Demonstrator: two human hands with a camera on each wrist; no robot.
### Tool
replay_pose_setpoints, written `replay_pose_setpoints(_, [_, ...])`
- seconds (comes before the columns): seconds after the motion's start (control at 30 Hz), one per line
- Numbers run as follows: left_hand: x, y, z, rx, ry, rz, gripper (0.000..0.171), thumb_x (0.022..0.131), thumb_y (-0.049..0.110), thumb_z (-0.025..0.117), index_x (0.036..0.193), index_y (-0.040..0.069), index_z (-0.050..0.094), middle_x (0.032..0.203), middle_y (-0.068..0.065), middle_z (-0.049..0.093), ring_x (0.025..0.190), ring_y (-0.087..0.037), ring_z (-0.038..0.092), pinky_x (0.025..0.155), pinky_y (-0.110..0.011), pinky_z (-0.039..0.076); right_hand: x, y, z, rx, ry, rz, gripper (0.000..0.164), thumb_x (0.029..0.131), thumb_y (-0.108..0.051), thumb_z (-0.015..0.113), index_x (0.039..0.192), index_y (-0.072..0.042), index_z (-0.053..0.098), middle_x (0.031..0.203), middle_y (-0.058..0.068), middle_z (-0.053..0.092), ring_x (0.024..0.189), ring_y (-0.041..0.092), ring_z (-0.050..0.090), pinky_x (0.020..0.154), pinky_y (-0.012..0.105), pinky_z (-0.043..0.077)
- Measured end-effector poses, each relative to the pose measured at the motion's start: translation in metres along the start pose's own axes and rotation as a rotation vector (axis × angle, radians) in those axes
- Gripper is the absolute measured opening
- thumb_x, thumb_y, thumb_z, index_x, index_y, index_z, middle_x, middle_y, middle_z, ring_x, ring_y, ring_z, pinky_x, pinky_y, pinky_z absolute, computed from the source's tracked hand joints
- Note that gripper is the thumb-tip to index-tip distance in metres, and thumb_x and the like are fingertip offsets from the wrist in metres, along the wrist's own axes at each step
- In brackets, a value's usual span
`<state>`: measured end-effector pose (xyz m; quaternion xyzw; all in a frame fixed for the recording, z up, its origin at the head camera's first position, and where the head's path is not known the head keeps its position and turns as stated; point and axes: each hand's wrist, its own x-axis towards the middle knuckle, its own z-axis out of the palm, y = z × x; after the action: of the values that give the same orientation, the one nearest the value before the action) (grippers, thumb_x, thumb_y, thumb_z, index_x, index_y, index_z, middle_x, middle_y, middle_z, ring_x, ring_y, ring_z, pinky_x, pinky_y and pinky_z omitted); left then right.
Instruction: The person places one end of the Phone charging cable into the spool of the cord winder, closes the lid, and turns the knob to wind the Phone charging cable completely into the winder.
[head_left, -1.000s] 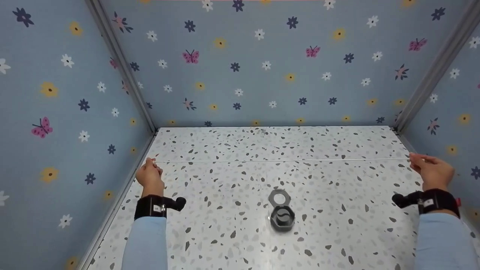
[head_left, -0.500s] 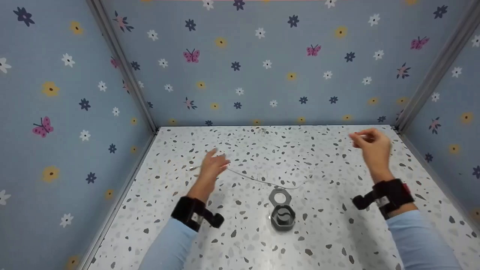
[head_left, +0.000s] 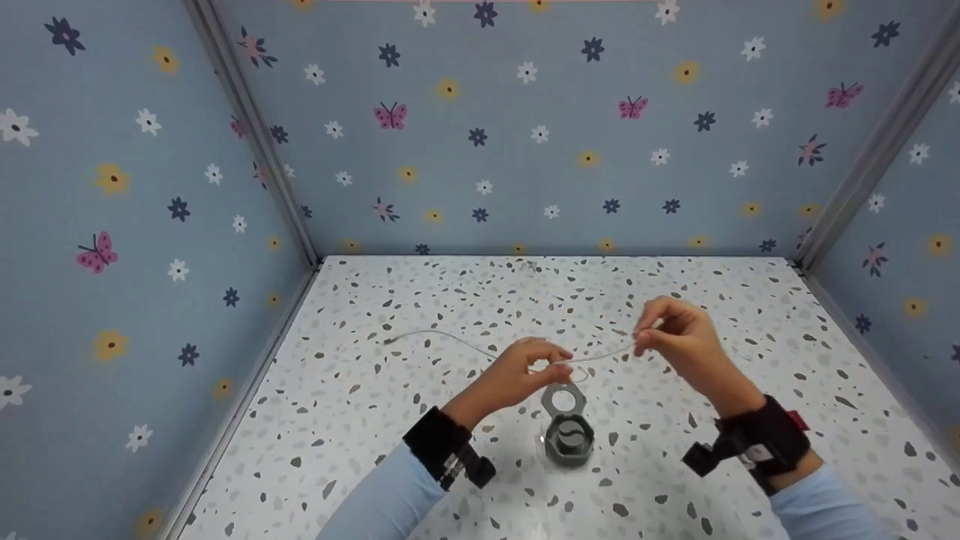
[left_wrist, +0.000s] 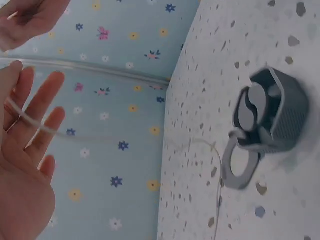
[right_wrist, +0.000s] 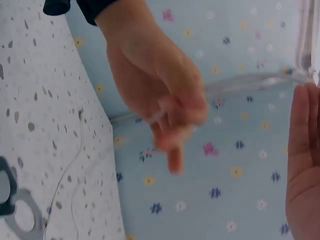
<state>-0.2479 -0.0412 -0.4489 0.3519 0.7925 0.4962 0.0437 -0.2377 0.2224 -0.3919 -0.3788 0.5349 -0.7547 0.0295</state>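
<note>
A thin white cable (head_left: pixel 457 339) runs across the speckled tabletop (head_left: pixel 390 420), its small connector (head_left: pixel 391 340) lying at the left. Thumb and fingertips of my left hand (head_left: pixel 514 373) pinch the cable near its slack middle, while the other fingers spread out in the left wrist view. To the right and slightly farther back, my right hand (head_left: pixel 690 345) pinches it between thumb and fingertips. A short length hangs between both hands. Just below the left fingertips stands a grey hexagonal case (left_wrist: pixel 295 117); its hinged lid (left_wrist: pixel 242 182) lies open and has a round hole. An S-shaped gap splits the case's round core.
Flower-patterned panels enclose the table: a left wall (head_left: pixel 150 315), a back wall (head_left: pixel 510 165) and one at the right. Grey metal posts (head_left: pixel 259 139) stand in the corners. A black camera strap (head_left: pixel 769 442) sits on each wrist.
Both hands have come inward from the table's sides to near the middle. The cable, stretched taut between them at first, has gone slack, its connector end left lying on the table at the left.
</note>
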Motion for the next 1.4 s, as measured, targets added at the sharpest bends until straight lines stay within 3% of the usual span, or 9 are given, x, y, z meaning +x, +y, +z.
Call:
replay_pose_setpoints(0.1, [-0.012,-0.016,-0.009,-0.098,0.014,-0.054,0.023,0.096,0.029,0.061,0.084,0.009,0.063,0.091,-0.005,0.067,0.089,-0.011,0.063,0.089,-0.032,0.049,-0.025,-0.001,-0.047,0.093,0.115,0.114,0.028,0.09,0.02,0.047,0.091,-0.001,0.065,0.087,0.005,0.066,0.076,0.013,0.066,0.072,0.023,0.057])
replay_pose_setpoints(0.3, [-0.028,-0.043,-0.018,-0.103,0.105,-0.16,0.022,0.098,0.027,0.057,0.087,0.009,0.064,0.072,0.003,0.052,0.061,-0.009,0.045,0.06,-0.023,0.04,-0.076,0.001,-0.122,-0.226,0.313,0.538,0.019,0.095,0.001,0.056,0.097,-0.012,0.071,0.085,-0.003,0.065,0.078,0.007,0.065,0.076,0.022,0.056])
replay_pose_setpoints(0.47, [-0.032,-0.053,-0.012,-0.044,0.098,-0.248,0.02,0.097,0.028,0.058,0.09,0.013,0.069,0.066,0.006,0.045,0.057,-0.008,0.037,0.058,-0.022,0.034,-0.095,0.012,-0.149,-0.551,0.12,0.869,0.017,0.092,-0.015,0.066,0.104,-0.003,0.07,0.092,-0.005,0.067,0.081,0.009,0.066,0.078,0.027,0.057])
replay_pose_setpoints(0.63, [-0.031,-0.052,0.003,0.058,0.004,-0.292,0.018,0.096,0.03,0.059,0.09,0.016,0.07,0.067,0.007,0.053,0.058,-0.005,0.044,0.055,-0.02,0.036,-0.083,0.024,-0.125,-0.994,-0.229,1.057,0.02,0.086,-0.013,0.071,0.097,0.003,0.071,0.088,0.006,0.071,0.08,0.019,0.065,0.074,0.037,0.055])
replay_pose_setpoints(0.77, [-0.031,-0.052,0.014,0.135,-0.06,-0.284,0.017,0.096,0.03,0.06,0.092,0.016,0.07,0.074,-0.002,0.062,0.059,-0.004,0.046,0.054,-0.019,0.037,-0.067,0.04,-0.079,-1.242,-0.376,1.011,0.021,0.082,-0.013,0.073,0.098,0.001,0.071,0.094,0.013,0.07,0.084,0.028,0.066,0.077,0.045,0.054])
replay_pose_setpoints(0.93, [-0.028,-0.052,0.025,0.174,-0.113,-0.278,0.016,0.095,0.03,0.061,0.091,0.018,0.07,0.081,-0.013,0.067,0.06,-0.002,0.047,0.054,-0.018,0.037,-0.057,0.076,-0.022,-1.162,-0.295,0.727,0.049,0.08,-0.023,0.077,0.121,-0.001,0.061,0.119,0.018,0.063,0.109,0.036,0.06,0.092,0.051,0.049])
replay_pose_setpoints(1.03, [-0.028,-0.053,0.03,0.185,-0.128,-0.273,0.014,0.095,0.03,0.061,0.094,0.019,0.07,0.073,-0.006,0.064,0.058,-0.002,0.047,0.053,-0.018,0.037,-0.058,0.098,0.001,-1.136,-0.279,0.659,0.063,0.078,-0.031,0.079,0.131,-0.005,0.055,0.129,0.016,0.056,0.117,0.037,0.055,0.096,0.052,0.047])
replay_pose_setpoints(1.2, [-0.031,-0.056,0.04,0.21,-0.139,-0.273,0.008,0.094,0.028,0.063,0.097,0.022,0.067,0.068,0.008,0.054,0.058,-0.001,0.048,0.054,-0.018,0.04,-0.064,0.122,0.017,-1.15,-0.291,0.628,0.07,0.076,-0.035,0.081,0.133,-0.005,0.055,0.125,0.016,0.055,0.11,0.032,0.057,0.089,0.049,0.05])
replay_pose_setpoints(1.4, [-0.034,-0.059,0.047,0.277,-0.129,-0.27,0.006,0.091,0.026,0.067,0.095,0.021,0.066,0.071,0.011,0.056,0.061,-0.001,0.048,0.057,-0.019,0.041,-0.069,0.136,0.021,-1.17,-0.272,0.554,0.055,0.077,-0.033,0.081,0.123,-0.01,0.062,0.108,0.003,0.06,0.097,0.02,0.061,0.082,0.04,0.053])
